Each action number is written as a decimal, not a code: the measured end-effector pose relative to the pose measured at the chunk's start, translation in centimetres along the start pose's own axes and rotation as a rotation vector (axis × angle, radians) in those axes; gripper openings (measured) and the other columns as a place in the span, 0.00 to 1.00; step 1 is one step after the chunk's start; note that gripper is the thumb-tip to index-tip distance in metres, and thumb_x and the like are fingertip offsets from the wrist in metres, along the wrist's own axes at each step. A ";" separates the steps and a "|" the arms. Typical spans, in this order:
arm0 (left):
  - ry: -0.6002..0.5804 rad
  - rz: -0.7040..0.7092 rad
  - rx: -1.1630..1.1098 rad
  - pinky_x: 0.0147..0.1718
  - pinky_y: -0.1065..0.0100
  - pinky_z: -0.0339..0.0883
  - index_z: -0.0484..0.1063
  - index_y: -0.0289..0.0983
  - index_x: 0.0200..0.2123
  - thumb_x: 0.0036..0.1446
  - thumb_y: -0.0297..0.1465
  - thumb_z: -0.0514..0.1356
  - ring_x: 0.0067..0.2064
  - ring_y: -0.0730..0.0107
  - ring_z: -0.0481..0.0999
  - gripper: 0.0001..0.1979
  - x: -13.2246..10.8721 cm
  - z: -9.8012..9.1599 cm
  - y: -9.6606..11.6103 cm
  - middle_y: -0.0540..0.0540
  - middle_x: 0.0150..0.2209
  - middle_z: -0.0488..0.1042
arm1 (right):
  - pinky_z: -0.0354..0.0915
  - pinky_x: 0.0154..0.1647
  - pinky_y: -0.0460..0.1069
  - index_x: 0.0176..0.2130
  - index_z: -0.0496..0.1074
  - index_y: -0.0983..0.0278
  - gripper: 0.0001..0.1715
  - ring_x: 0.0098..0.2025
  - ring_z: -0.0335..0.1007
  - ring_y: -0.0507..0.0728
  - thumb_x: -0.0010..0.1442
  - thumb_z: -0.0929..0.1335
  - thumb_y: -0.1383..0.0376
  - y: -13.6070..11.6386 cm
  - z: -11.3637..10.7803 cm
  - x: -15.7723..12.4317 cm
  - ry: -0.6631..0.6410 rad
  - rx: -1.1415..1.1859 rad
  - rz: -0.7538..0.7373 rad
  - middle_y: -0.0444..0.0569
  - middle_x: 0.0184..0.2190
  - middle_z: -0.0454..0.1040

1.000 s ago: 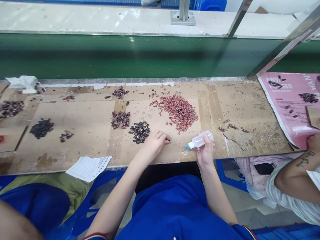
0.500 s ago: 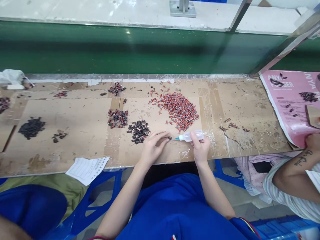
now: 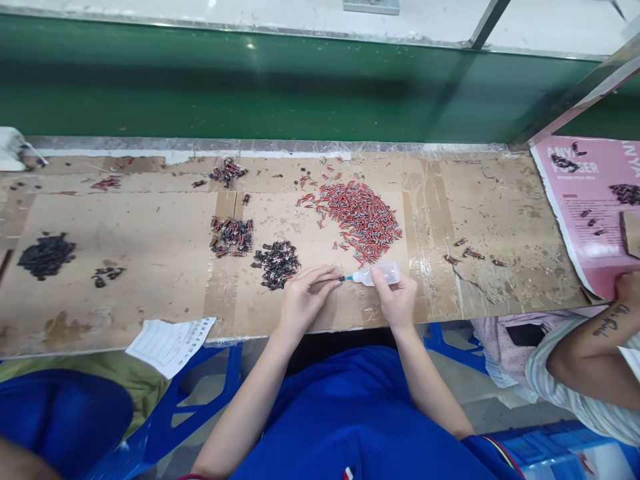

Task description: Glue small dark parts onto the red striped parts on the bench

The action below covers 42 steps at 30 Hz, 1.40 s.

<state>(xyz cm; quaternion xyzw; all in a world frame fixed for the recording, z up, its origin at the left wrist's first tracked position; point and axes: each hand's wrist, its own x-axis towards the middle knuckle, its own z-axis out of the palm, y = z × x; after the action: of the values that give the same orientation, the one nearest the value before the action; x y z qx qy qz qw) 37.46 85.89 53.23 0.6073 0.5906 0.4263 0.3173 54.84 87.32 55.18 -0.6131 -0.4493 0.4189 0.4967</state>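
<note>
Cardboard bench (image 3: pixel 150 267) before green belt (image 3: pixel 250 87), red parts (image 3: pixel 363 217) piled on it; right hand (image 3: pixel 397 301) grips bottle (image 3: pixel 379 273), contents unclear; left hand (image 3: pixel 303 301) pinches a piece (image 3: pixel 341 278).

Mid-bench by the front edge: squeeze bottle (image 3: pixel 379 273) in right hand (image 3: pixel 397 300), nozzle leftward at small part (image 3: pixel 341 278) in left hand (image 3: pixel 303 300). Behind them, heap of parts (image 3: pixel 363 217) (smaller heap (image 3: pixel 277 261) to its left).

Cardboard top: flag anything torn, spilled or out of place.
The cardboard is cracked right of the bottle and stained at front left; stray parts lie by the crack; a paper slip overhangs the edge.
</note>
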 end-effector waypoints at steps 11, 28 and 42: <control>0.036 0.022 -0.007 0.47 0.58 0.77 0.80 0.39 0.33 0.54 0.34 0.66 0.43 0.60 0.82 0.05 0.1 0.2 -0.1 0.46 0.33 0.82 | 0.69 0.29 0.50 0.26 0.77 0.64 0.14 0.27 0.73 0.57 0.52 0.71 0.56 -0.5 0.1 -0.2 0.066 0.012 0.021 0.48 0.24 0.79; 0.037 0.043 0.021 0.48 0.57 0.76 0.80 0.40 0.33 0.55 0.33 0.65 0.43 0.61 0.82 0.04 0.0 0.2 -0.2 0.46 0.34 0.82 | 0.67 0.27 0.49 0.24 0.76 0.64 0.14 0.26 0.70 0.56 0.51 0.71 0.56 -0.5 0.2 -0.2 0.045 -0.003 0.016 0.47 0.22 0.77; 0.259 0.065 -0.100 0.39 0.66 0.76 0.80 0.40 0.36 0.59 0.33 0.62 0.37 0.68 0.80 0.07 -0.8 -0.4 -0.1 0.46 0.35 0.81 | 0.64 0.45 0.60 0.45 0.76 0.63 0.25 0.41 0.68 0.63 0.53 0.72 0.50 -1.7 -2.6 0.1 0.271 -0.733 -0.289 0.59 0.44 0.71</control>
<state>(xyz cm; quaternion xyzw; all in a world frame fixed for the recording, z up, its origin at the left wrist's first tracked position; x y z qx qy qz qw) 37.11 85.05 53.19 0.5494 0.5846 0.5402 0.2543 57.15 86.97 57.27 -0.7295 -0.5808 0.0725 0.3538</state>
